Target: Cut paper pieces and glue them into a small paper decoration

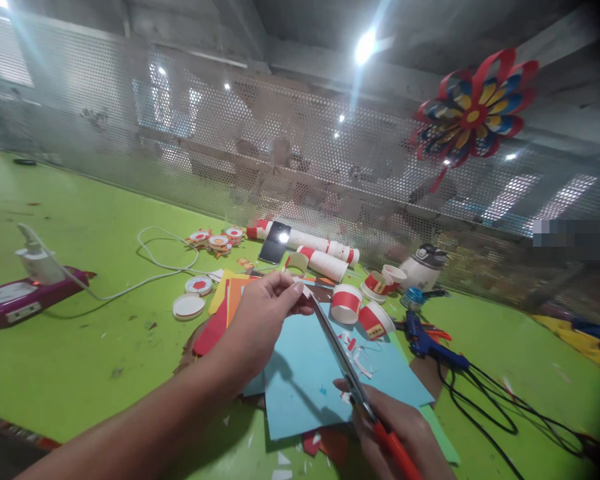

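Note:
My left hand (275, 303) pinches a small white paper piece (307, 291) above the sheets. In my right hand (397, 423) is a pair of scissors (347, 363) with a red handle, its blades pointing up and away toward the paper piece. The blade tips are close to the left fingertips; whether they touch the paper I cannot tell. Below both hands lies a light blue paper sheet (300, 400), with red and white paper scraps (355, 350) on it. Cut red-and-white paper cup pieces (347, 304) stand just beyond the blades.
A blue glue gun (430, 343) with black cable lies at right. Stacked paper cups (323, 263), a phone (275, 243) and a white jug (423, 267) stand near the mesh screen (205, 147). A purple power strip (25, 297) with a charger is at left. A paper flower (474, 115) hangs upper right.

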`<state>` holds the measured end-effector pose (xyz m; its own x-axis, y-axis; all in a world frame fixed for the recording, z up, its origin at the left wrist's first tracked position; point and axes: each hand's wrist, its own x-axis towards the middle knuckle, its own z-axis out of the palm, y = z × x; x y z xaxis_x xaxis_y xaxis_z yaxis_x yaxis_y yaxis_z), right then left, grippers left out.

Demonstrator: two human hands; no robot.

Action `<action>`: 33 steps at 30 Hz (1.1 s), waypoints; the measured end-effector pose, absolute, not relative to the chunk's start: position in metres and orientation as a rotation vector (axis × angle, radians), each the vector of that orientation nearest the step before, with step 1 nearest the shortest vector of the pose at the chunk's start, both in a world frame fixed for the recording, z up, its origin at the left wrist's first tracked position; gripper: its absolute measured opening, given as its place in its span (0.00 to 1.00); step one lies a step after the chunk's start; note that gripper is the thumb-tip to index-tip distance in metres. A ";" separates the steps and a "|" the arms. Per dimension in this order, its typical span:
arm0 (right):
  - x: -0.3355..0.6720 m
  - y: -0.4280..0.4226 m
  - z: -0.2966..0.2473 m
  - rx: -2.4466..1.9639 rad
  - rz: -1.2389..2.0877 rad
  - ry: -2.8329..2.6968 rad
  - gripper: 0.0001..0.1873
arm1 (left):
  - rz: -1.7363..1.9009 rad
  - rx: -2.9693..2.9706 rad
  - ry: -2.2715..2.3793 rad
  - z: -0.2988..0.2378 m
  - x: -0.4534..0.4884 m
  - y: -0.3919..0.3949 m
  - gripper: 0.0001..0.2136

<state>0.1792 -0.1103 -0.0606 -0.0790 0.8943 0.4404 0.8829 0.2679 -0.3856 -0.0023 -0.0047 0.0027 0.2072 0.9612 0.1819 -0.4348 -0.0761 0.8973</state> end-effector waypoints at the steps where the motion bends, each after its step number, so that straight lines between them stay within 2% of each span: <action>1: 0.179 -0.110 -0.060 -1.598 0.023 -1.946 0.16 | 1.295 1.076 0.649 0.003 -0.002 -0.005 0.05; 17: 0.185 -0.109 -0.066 -1.576 0.054 -1.991 0.16 | 1.312 1.090 0.644 0.001 -0.002 -0.004 0.05; 33: 0.180 -0.109 -0.049 -1.520 0.112 -2.007 0.15 | 1.326 1.106 0.676 0.000 0.000 -0.004 0.06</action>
<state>0.1801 -0.1095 -0.0489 -0.1539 0.8967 0.4149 0.8448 0.3372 -0.4154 -0.0003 -0.0039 0.0002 0.1754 0.9647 0.1963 -0.4086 -0.1101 0.9060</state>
